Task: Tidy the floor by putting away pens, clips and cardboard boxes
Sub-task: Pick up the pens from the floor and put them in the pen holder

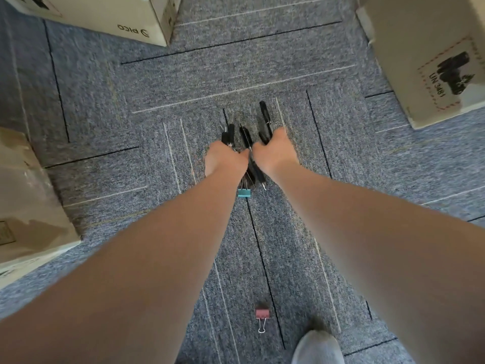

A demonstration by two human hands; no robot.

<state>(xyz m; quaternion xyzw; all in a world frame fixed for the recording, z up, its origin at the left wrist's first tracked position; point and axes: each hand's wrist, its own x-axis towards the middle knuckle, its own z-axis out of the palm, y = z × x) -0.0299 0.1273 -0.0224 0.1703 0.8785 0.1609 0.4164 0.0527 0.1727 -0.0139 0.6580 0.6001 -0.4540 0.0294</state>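
Several black pens (246, 137) lie bunched on the grey carpet in the middle of the view. My left hand (225, 160) is closed around the left side of the bunch, with a pen (227, 135) poking out beyond it. My right hand (275, 153) grips the right side, where one long pen (265, 119) sticks out past the fingers. A teal binder clip (244, 192) lies just below the hands, between my wrists. A pink binder clip (262, 314) lies on the carpet near the bottom.
Cardboard boxes stand around: one at the top left (110, 17), one at the top right (433, 61), one at the left edge (26, 206). My grey shoe (317, 348) shows at the bottom right. Grey carpet tiles (157, 101) cover the floor.
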